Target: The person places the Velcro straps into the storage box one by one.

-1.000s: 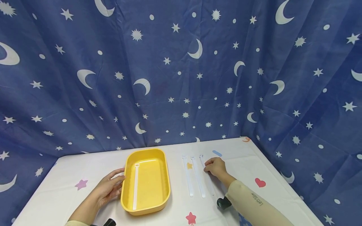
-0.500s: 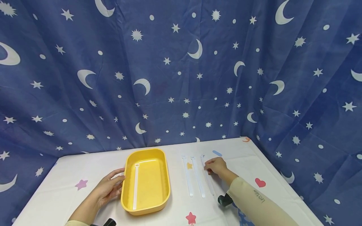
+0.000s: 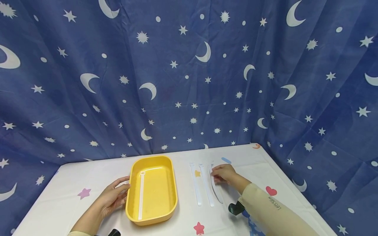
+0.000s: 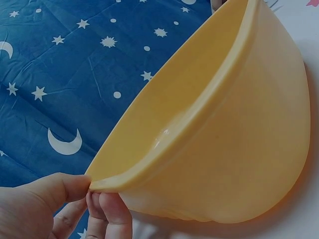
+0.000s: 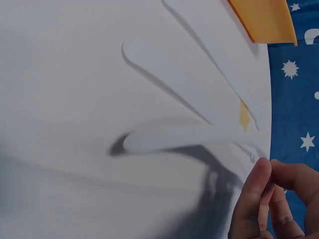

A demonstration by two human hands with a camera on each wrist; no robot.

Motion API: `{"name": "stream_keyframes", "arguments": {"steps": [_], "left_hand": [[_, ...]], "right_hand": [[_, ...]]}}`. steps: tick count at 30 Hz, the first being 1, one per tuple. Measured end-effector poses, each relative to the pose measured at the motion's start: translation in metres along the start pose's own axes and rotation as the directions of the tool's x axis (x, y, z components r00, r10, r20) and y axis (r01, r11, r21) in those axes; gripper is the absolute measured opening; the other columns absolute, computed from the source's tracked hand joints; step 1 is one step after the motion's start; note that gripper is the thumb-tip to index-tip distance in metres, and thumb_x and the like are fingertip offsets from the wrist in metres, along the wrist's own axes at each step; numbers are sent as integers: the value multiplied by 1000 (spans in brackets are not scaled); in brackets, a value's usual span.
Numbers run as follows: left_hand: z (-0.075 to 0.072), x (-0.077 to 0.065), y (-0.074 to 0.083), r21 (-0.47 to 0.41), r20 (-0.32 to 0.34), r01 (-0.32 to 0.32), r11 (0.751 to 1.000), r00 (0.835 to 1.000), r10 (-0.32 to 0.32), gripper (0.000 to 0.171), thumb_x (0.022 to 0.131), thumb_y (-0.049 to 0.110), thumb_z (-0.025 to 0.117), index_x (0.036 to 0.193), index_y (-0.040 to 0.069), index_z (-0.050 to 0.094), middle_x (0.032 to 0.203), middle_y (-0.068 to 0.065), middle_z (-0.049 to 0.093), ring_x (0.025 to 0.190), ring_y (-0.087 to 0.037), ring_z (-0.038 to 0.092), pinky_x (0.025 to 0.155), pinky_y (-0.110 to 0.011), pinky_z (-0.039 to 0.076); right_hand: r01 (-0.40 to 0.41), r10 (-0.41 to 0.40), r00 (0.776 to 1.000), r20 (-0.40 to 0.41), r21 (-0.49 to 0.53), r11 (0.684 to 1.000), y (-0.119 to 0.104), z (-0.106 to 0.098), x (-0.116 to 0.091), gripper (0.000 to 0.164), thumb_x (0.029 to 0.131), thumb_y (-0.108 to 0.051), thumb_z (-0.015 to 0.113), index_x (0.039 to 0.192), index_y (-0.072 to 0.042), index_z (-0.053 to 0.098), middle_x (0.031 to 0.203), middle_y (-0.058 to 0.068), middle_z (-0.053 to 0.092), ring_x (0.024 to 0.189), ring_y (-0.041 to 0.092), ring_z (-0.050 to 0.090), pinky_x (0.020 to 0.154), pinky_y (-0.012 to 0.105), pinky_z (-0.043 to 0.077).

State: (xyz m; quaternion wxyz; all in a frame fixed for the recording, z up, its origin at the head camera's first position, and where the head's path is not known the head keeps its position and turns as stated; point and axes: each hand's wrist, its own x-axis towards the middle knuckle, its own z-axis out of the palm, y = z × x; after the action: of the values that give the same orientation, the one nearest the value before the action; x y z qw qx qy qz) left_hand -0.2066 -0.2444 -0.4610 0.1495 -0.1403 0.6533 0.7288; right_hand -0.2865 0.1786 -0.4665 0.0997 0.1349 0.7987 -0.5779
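1. Partly, the held white strip [image 3: 216, 191] is covered by the right fingers [image 5: 252, 193]; whether its near end touches the counter [image 3: 183, 216] cannot be told.
2. Four strips are counted: the held one, two loose strips [image 3: 206, 185], and one inner strip [image 3: 141, 195] in a single yellow tray [image 3: 159, 190].
3. Pinched at its far end, the held white strip is extended nearward from the right fingers; just left, the loose strips are laid; farther left, the tray's rim is gripped by the left fingers [image 4: 114, 214].

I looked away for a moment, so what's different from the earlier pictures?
The rightmost strip, nearly straight before, now bows and is at least partly lifted, pinched by the right hand. Unchanged: the left hand on the tray, the strip inside, the middle strip and the left strip.
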Motion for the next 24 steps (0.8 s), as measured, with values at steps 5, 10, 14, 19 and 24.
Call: {"name": "stream_keyframes", "arguments": {"steps": [5, 10, 14, 19, 24], "left_hand": [[0, 0, 0, -5, 6, 4, 1000, 1000, -4, 62, 98, 12, 57, 152, 6, 28, 97, -3, 65, 82, -9, 66, 69, -24, 61], [0, 0, 0, 3, 16, -1, 1000, 1000, 1, 62, 98, 13, 57, 152, 6, 27, 95, -3, 65, 80, -9, 66, 65, -22, 60], [0, 0, 0, 5, 13, 0, 1000, 1000, 0, 62, 98, 13, 57, 152, 6, 28, 94, -3, 65, 79, -9, 67, 64, -22, 60], [0, 0, 0, 3, 7, 2, 1000, 1000, -2, 62, 98, 14, 58, 151, 6, 28, 94, -3, 66, 79, -9, 67, 64, -21, 59], [0, -1, 0, 7, 6, -2, 1000, 1000, 2, 62, 98, 14, 58, 151, 6, 29, 93, -3, 66, 78, -9, 67, 63, -21, 59]], "right_hand": [[-16, 14, 999, 46, 43, 999, -5, -2, -3, 30, 83, 1, 71, 110, 11, 63, 69, 7, 66, 51, 9, 60, 49, 18, 52], [-34, 26, 996, 87, 94, 995, -8, -5, -5, 34, 85, 1, 68, 116, 12, 60, 75, 10, 67, 54, 9, 61, 52, 18, 54], [-49, 36, 993, 109, 120, 992, -11, -7, -10, 38, 85, 2, 67, 120, 12, 57, 74, 8, 66, 58, 10, 61, 56, 21, 57], [-68, 54, 992, 112, 124, 990, -17, -6, -15, 40, 84, 1, 68, 122, 10, 57, 78, 6, 63, 64, 12, 61, 61, 24, 60], [-61, 47, 993, 108, 125, 990, -23, -4, -18, 40, 83, 0, 68, 121, 9, 58, 85, 7, 64, 73, 14, 62, 66, 27, 62]]}}
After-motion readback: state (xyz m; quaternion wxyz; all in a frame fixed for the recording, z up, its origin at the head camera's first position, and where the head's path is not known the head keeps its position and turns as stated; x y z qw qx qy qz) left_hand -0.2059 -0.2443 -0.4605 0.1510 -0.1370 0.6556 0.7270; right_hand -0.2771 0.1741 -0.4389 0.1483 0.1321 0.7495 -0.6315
